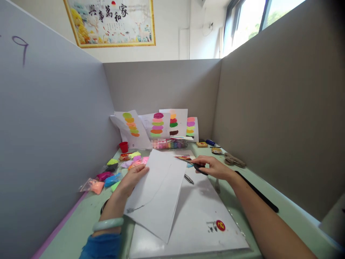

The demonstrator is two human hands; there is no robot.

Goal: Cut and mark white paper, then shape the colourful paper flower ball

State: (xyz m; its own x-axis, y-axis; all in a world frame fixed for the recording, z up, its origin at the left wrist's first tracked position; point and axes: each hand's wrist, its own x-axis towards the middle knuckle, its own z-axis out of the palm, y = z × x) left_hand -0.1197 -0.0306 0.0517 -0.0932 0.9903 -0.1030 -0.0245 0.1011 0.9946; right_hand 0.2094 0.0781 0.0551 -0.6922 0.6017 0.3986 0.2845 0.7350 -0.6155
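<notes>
My left hand (137, 175) grips the left edge of a white sheet of paper (159, 190), thumb on top. A thin pencil-like line curves across the sheet, with a dark scribble at its lower left. In my right hand (211, 167) is a pair of black-handled scissors (201, 168), fingers wrapped round the handles. The blades point left and lie at the paper's upper right edge; whether they are cutting into it I cannot tell. Below the scissors a pen (189, 179) rests on a white board (205, 212), partly covered by the sheet.
Several bags of coloured clay (111, 180) lie at left, near a red cup (123, 147). Painted sheets (132, 127) lean at the back behind a pack of coloured markers (169, 144). A brown cloth-like item (234, 160) and black strip (257, 191) lie right. Grey partitions (161, 86) enclose the desk.
</notes>
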